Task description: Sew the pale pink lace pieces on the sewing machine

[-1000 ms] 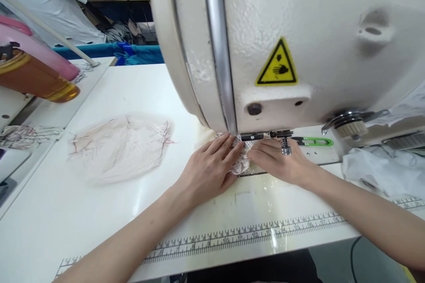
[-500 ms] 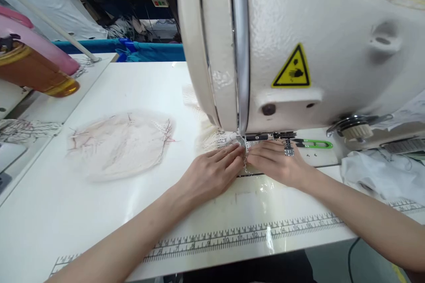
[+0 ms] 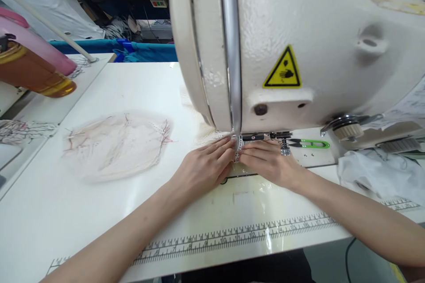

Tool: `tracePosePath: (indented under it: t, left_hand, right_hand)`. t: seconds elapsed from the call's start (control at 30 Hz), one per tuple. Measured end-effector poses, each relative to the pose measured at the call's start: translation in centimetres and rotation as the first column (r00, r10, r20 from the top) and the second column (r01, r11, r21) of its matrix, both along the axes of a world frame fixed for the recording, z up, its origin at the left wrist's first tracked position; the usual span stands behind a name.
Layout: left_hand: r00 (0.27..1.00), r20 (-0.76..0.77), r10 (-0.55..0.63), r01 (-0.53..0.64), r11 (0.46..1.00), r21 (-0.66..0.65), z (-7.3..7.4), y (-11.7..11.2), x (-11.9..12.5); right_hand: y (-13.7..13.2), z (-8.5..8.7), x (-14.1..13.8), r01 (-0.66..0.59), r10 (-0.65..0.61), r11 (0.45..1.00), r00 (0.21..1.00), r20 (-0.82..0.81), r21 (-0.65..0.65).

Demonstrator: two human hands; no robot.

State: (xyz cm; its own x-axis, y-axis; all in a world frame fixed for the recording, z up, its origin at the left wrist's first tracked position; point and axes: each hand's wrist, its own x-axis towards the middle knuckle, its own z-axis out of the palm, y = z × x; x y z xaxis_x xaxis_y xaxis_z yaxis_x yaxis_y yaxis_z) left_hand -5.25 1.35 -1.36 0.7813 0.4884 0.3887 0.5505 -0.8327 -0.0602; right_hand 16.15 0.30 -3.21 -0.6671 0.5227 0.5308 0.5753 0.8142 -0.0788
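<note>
My left hand (image 3: pixel 204 163) is closed on pale lace fabric (image 3: pixel 210 136) just left of the sewing machine's needle area, its fingers pressed together on the cloth. From the right, my right hand (image 3: pixel 268 159) is closed at the edge of a narrow white lace trim (image 3: pixel 237 154), its thumb tucked out of sight. The trim runs between the fingertips of both hands, beneath the sewing machine head (image 3: pixel 275 53). The machine head hides part of the fabric behind it. Needle and stitch point are too small to make out.
A sheer pale piece (image 3: pixel 114 148) with red threads lies on the left of the table. Green-handled thread snips (image 3: pixel 310 143) lie right of the needle area, near white cloth (image 3: pixel 378 172). Bottles (image 3: pixel 36 68) stand at the left; a person in white (image 3: pixel 49 0) sits beyond.
The lace between my hands has shifted and now shows as a straighter strip. Both hands stay close together at the machine; the whole view has moved slightly.
</note>
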Motion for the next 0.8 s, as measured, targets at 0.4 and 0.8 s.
tracePosePath:
  t: [0.4, 0.8]
  left_hand:
    - [0.999, -0.026, 0.048, -0.047, 0.998, 0.030, -0.22, -0.08, 0.24]
    - [0.996, -0.087, 0.033, -0.025, 0.996, 0.089, -0.71, -0.04, -0.04]
  right_hand:
    - [0.31, 0.00, 0.61, 0.058, -0.058, 0.998, 0.998, 0.001, -0.040]
    - [0.09, -0.69, 1.06, 0.233, -0.230, 0.972, 0.969, 0.096, -0.025]
